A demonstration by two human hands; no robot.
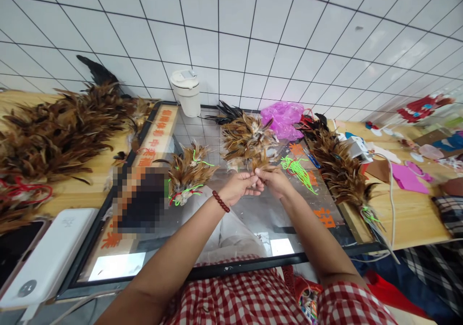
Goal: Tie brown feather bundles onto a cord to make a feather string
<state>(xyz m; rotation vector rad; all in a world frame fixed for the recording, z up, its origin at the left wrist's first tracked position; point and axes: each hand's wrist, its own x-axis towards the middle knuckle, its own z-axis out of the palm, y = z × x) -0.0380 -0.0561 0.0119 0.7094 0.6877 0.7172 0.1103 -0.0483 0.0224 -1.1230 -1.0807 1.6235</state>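
My left hand (237, 188), with a beaded bracelet (221, 201) at the wrist, meets my right hand (277, 182) over the glass panel (231, 226). Both are closed, fingertips pinched together on the quill ends of some small brown feathers (263, 162) that point away from me. Just beyond them lies a pile of loose brown feathers (240, 134), partly behind the held ones. Left of my hands is a feather bundle (190, 170) with green and red cord at its base. Bright green cords (297, 170) lie to the right.
A white lidded cup (187, 93) and a crumpled pink plastic bag (282, 117) stand near the tiled wall. Large feather heaps (54, 137) cover the left. A long feather bundle (334, 163) lies right. A white power bank (48, 257) sits at front left.
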